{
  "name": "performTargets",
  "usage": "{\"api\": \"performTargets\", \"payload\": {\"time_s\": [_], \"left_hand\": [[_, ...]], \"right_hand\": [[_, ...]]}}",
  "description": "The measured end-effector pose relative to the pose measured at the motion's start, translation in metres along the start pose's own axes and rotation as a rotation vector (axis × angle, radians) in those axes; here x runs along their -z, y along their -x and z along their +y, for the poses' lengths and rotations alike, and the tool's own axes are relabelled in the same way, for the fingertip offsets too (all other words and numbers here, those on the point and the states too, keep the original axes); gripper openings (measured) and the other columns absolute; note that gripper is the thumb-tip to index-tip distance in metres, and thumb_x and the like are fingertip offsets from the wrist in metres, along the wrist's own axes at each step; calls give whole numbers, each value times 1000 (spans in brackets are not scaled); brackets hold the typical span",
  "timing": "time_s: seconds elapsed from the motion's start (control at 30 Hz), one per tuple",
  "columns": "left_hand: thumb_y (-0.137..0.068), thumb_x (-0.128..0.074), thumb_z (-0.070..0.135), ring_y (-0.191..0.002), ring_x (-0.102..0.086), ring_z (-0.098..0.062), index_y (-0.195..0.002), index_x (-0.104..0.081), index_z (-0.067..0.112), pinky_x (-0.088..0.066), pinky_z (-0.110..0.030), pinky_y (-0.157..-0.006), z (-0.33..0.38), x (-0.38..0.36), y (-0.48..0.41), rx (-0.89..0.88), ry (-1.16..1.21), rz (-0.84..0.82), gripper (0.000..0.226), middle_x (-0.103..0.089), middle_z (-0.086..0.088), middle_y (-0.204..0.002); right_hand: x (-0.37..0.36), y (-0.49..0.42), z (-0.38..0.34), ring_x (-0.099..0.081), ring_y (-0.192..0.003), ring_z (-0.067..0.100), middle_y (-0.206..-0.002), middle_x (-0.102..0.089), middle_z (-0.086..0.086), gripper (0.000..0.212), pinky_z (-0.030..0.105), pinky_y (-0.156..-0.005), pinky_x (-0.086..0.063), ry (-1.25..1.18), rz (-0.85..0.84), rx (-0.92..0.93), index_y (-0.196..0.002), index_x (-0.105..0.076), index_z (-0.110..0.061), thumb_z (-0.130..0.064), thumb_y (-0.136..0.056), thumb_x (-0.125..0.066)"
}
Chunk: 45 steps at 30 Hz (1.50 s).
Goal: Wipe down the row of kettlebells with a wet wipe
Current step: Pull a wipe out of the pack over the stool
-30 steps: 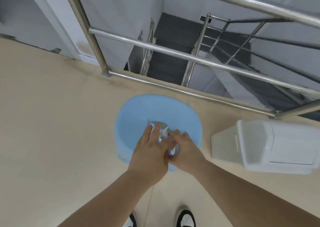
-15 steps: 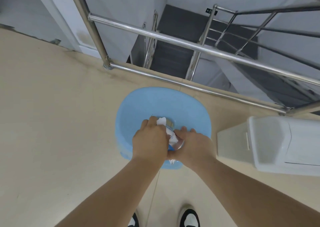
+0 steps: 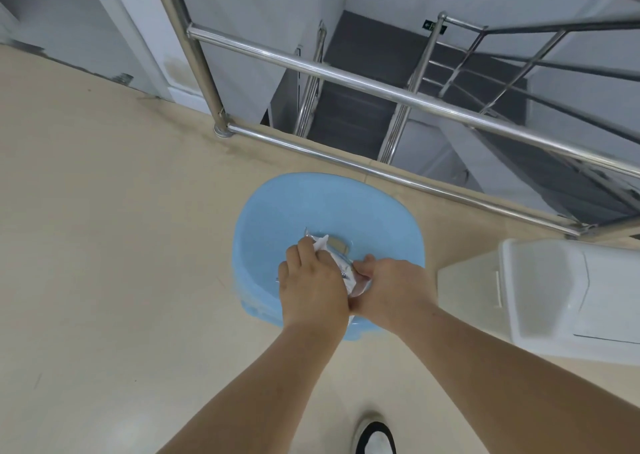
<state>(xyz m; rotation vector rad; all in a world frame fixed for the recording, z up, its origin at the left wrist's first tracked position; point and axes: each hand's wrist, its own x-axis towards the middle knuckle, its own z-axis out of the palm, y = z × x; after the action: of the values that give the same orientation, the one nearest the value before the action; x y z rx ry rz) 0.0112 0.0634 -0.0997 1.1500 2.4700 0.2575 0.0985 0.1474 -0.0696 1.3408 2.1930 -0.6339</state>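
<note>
**Landing floor: positions of items**

- Basin (image 3: 311,204): on the floor (image 3: 104,246), centre, just before the railing (image 3: 346,76).
- Railing: runs from a post (image 3: 204,73) at far left across to the right.
- Stairs (image 3: 346,114): behind and below the railing.
- Bin (image 3: 554,298): on the floor right of the basin, near but apart, its far corner close to the railing's lowest bar.
- Left hand (image 3: 311,287): over the basin's near half, pinching a wet wipe (image 3: 320,244) at its far side.
- Right hand (image 3: 394,287): just right of the left, touching it, gripping the wipe packet (image 3: 341,266) between the two. Whether the packet rests on the basin cannot be told.
- Shoe (image 3: 375,436): on the floor at the near edge.
</note>
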Motion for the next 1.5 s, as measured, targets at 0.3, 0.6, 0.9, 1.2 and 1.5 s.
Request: {"api": "performTargets", "payload": {"time_s": [0.3, 0.6, 0.9, 1.2, 1.5], "left_hand": [[-91, -58, 19, -117, -37, -23, -91, -47, 18, -35, -25, -90, -14, 32, -6, 15, 304, -302, 10, -38, -5, -127], [-101, -54, 20, -72, -55, -12, -85, -56, 18, -41, -18, -63, -27, 43, -7, 225, 835, -144, 17, -61, 3, -80], [-85, -71, 31, -143, -30, -15, -134, -59, 39, -42, -34, -108, -20, 34, 1, -104, 350, -157, 51, -18, 8, -164], [-86, -74, 21, -100, -62, -19, -85, -66, 16, -49, -32, -80, -18, 43, 1, -179, 510, 196, 9, -65, 7, -110], [-98, -64, 25, -56, -54, -11, -75, -48, 11, -40, -16, -51, -4, 74, 18, -99, 706, 287, 31, -53, 8, -60]], "right_hand": [[0, -2, 0, -65, -107, 12, -123, -64, -17, 56, 31, -89, -57, -8, -68, 15, -112, -71, -41, -73, -67, -72], [-8, -6, 2, -59, -86, 13, -95, -63, -16, 59, 27, -66, -45, 63, -46, 27, -97, -65, -38, -82, -57, -72], [-9, -5, 3, -66, -80, 11, -81, -68, -12, 58, 28, -72, -59, 25, -13, 6, -93, -65, -32, -79, -59, -69], [-5, -1, 1, -62, -100, 16, -107, -61, -12, 61, 32, -80, -55, 114, -37, 110, -110, -69, -37, -82, -69, -68], [1, 6, -1, -57, -110, 18, -114, -55, -8, 61, 33, -80, -51, 158, -59, 146, -121, -67, -32, -78, -80, -62]]}}
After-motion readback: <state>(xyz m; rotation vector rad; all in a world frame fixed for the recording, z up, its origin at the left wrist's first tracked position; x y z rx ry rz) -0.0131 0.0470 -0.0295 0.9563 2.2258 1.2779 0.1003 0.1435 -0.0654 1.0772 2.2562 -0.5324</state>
